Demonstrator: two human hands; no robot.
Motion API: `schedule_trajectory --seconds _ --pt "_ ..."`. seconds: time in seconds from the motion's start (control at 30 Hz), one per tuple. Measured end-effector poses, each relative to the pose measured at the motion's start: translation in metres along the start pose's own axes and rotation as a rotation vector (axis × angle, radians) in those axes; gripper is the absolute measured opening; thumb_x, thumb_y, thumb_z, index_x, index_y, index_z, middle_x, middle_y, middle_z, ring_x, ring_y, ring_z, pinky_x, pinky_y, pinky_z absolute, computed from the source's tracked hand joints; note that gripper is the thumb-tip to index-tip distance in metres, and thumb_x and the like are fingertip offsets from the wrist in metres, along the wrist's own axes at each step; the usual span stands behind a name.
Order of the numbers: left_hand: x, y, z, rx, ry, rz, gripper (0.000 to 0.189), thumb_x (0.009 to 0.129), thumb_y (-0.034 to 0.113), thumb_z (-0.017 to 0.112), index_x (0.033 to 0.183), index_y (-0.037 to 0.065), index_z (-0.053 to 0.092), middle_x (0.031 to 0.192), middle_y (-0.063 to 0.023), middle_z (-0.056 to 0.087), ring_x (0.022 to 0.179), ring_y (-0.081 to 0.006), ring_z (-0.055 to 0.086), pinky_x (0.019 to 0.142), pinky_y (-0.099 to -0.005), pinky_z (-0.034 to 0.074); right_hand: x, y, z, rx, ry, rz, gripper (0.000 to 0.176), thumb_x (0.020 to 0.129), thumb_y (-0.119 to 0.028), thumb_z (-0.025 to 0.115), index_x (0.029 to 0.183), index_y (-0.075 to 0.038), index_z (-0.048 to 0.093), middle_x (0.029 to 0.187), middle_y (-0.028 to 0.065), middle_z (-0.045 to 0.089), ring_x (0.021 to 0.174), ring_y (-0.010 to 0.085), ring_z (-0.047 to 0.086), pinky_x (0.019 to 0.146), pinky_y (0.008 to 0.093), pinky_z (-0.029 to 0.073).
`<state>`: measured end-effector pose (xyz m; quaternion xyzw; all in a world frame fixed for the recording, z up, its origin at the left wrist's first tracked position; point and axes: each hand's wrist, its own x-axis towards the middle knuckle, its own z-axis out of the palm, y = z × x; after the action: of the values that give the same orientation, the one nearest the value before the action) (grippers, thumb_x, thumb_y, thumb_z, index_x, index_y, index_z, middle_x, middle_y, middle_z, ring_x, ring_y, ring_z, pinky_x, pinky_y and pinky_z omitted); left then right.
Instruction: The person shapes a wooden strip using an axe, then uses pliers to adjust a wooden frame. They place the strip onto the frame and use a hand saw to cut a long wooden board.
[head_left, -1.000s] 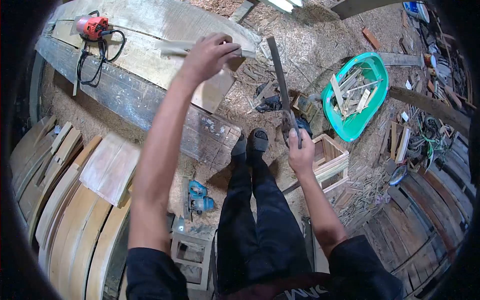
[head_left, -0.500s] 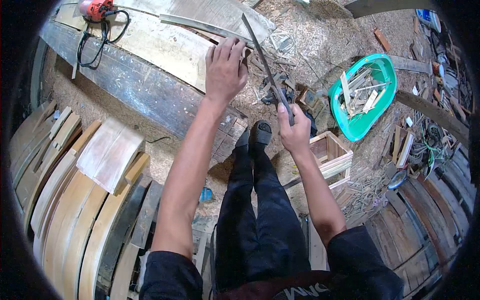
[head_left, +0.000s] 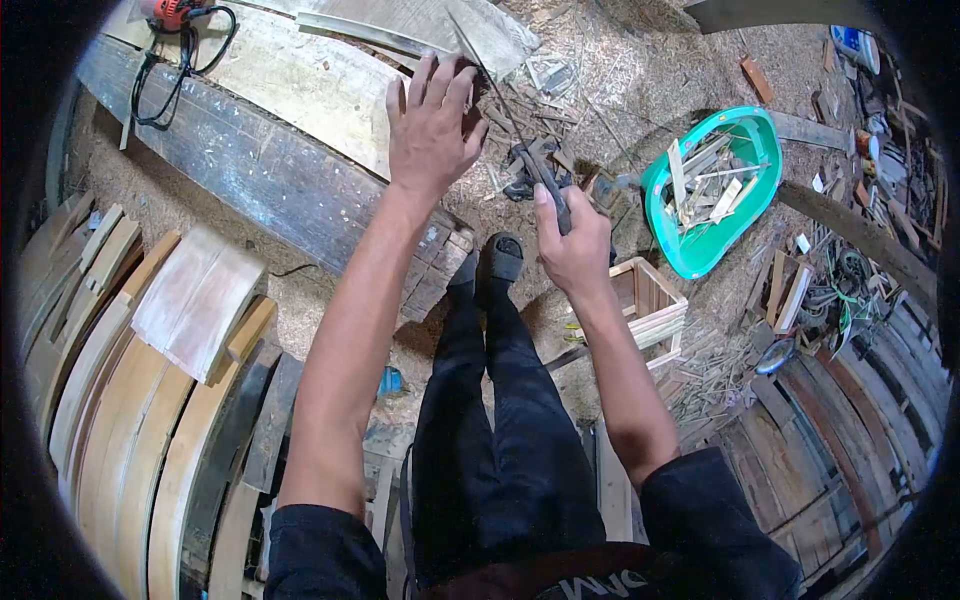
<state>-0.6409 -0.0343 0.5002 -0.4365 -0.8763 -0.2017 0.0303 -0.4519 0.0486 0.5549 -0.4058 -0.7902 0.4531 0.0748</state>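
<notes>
My left hand (head_left: 432, 130) is open, its fingers spread over the end of the workbench, with the fingertips right at a narrow wooden strip (head_left: 370, 36). The strip lies along a pale board (head_left: 310, 100) on the bench. In my right hand (head_left: 578, 240) is a long, dark machete (head_left: 520, 150), gripped by its handle. Its thin blade slants up and left, and the tip overlaps the far end of the bench in this view. Blade and left fingertips are close together.
A red power tool (head_left: 172, 12) with a black cord rests on the bench. Right of me are a green tub (head_left: 690, 262) of wood scraps and a wooden box frame (head_left: 655, 320). Curved planks (head_left: 110, 450) are stacked at the left. Shavings cover the floor.
The machete blade has tilted further left, its tip now nearer my left hand. Left fingers look more spread. The whole view has shifted slightly.
</notes>
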Motion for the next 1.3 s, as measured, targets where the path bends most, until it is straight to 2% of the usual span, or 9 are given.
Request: schedule_trajectory --seconds 0.1,0.2,0.4,0.53,0.63,0.93,1.0,1.23,1.3 --pt "0.002 -0.002 0.001 -0.008 -0.017 0.005 0.068 0.077 0.030 0.077 0.137 0.019 0.047 0.147 -0.0048 0.042 0.142 -0.0284 0.033 0.113 -0.0559 0.026 -0.006 0.001 0.000 0.002 0.024 0.001 0.035 0.096 -0.028 0.064 0.076 -0.001 0.054 0.059 0.0203 0.058 0.051 0.0356 0.061 0.049 0.0421 0.044" --pt "0.000 -0.001 0.003 0.004 -0.031 0.002 0.070 0.077 0.031 0.077 0.138 0.019 0.046 0.148 -0.0046 0.041 0.142 -0.0282 0.032 0.113 -0.0568 0.026 0.005 -0.007 -0.007 -0.028 -0.050 0.030 0.034 0.096 -0.027 0.064 0.077 -0.001 0.054 0.059 0.0206 0.058 0.052 0.0367 0.060 0.049 0.0422 0.044" --pt "0.000 -0.002 0.007 0.042 -0.019 0.018 0.066 0.078 0.036 0.074 0.136 0.021 0.047 0.146 -0.0053 0.042 0.142 -0.0284 0.032 0.112 -0.0614 0.027 0.003 -0.002 -0.002 -0.011 0.007 -0.070 0.032 0.096 -0.026 0.064 0.077 -0.002 0.056 0.058 0.0194 0.057 0.050 0.0336 0.059 0.049 0.0419 0.044" --pt "-0.001 -0.001 0.007 0.042 -0.021 0.023 0.065 0.079 0.037 0.073 0.137 0.022 0.047 0.146 -0.0053 0.042 0.143 -0.0290 0.031 0.113 -0.0632 0.026 0.005 -0.004 -0.002 -0.023 -0.033 0.014 0.033 0.096 -0.026 0.063 0.076 -0.001 0.055 0.060 0.0206 0.058 0.051 0.0346 0.060 0.050 0.0419 0.044" --pt "-0.001 -0.001 0.005 0.060 -0.056 0.029 0.079 0.075 0.036 0.078 0.144 0.022 0.042 0.149 -0.0076 0.038 0.142 -0.0319 0.032 0.112 -0.0625 0.027 0.003 -0.001 -0.003 0.010 -0.035 0.024 0.033 0.096 -0.026 0.063 0.076 -0.001 0.055 0.059 0.0206 0.057 0.051 0.0361 0.060 0.049 0.0422 0.044" --pt "-0.001 0.000 0.005 0.074 -0.050 0.043 0.075 0.079 0.035 0.073 0.145 0.022 0.040 0.150 -0.0080 0.037 0.142 -0.0327 0.032 0.111 -0.0638 0.028 0.010 -0.009 -0.004 0.007 -0.041 0.005 0.033 0.096 -0.027 0.064 0.077 -0.001 0.056 0.060 0.0210 0.057 0.052 0.0366 0.060 0.050 0.0424 0.044" --pt "0.001 -0.002 0.007 0.080 -0.049 0.040 0.075 0.076 0.039 0.076 0.141 0.023 0.041 0.149 -0.0067 0.037 0.143 -0.0307 0.029 0.112 -0.0652 0.025 0.003 -0.004 -0.006 -0.010 -0.032 0.028 0.033 0.096 -0.027 0.064 0.077 -0.001 0.056 0.059 0.0208 0.057 0.052 0.0366 0.060 0.050 0.0424 0.044" --pt "-0.001 0.000 0.008 0.092 -0.063 0.037 0.078 0.072 0.041 0.079 0.139 0.024 0.042 0.147 -0.0063 0.037 0.143 -0.0299 0.027 0.112 -0.0670 0.025 0.008 0.007 -0.006 0.043 -0.048 0.027 0.032 0.096 -0.027 0.064 0.079 -0.001 0.058 0.059 0.0196 0.056 0.050 0.0324 0.058 0.049 0.0411 0.044" --pt "-0.002 0.000 0.007 0.101 -0.049 0.051 0.075 0.077 0.039 0.073 0.142 0.022 0.041 0.147 -0.0079 0.038 0.142 -0.0318 0.031 0.110 -0.0664 0.027 0.006 0.005 -0.008 0.043 -0.039 0.019 0.032 0.096 -0.027 0.064 0.080 -0.001 0.058 0.059 0.0197 0.056 0.049 0.0310 0.058 0.049 0.0406 0.043"
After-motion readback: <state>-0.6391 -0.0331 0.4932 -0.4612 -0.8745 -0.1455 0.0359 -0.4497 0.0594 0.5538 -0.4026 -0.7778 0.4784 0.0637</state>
